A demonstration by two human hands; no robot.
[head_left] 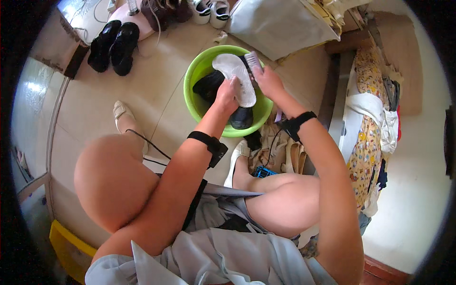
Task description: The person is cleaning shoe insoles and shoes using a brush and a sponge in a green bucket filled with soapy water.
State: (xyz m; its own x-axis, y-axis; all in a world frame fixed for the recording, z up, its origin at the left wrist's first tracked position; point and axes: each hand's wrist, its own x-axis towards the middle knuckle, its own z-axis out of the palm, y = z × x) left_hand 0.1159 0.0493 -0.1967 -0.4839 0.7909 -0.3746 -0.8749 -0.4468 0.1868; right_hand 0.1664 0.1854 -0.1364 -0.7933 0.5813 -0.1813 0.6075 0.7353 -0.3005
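My left hand (228, 95) is closed around the middle of a white insole (232, 66), holding it over a green basin (190, 102) on the floor. Just to the right, my right hand (268, 81) grips a scrubbing brush (253, 61) with pale bristles, close beside the insole. I cannot tell whether the bristles touch it. In the basin under my hands lie dark shoes; one black shoe (242, 118) shows near the front rim and another dark shoe (208, 86) at the left. My hands and the insole hide part of them.
A pair of black shoes (114, 46) stands on the tiles at far left, with white sneakers (210, 11) at the back. A large pale bag (280, 26) sits behind the basin. At right, a bed edge with patterned cloth (365, 142); beige shoes (295, 157) lie by my leg.
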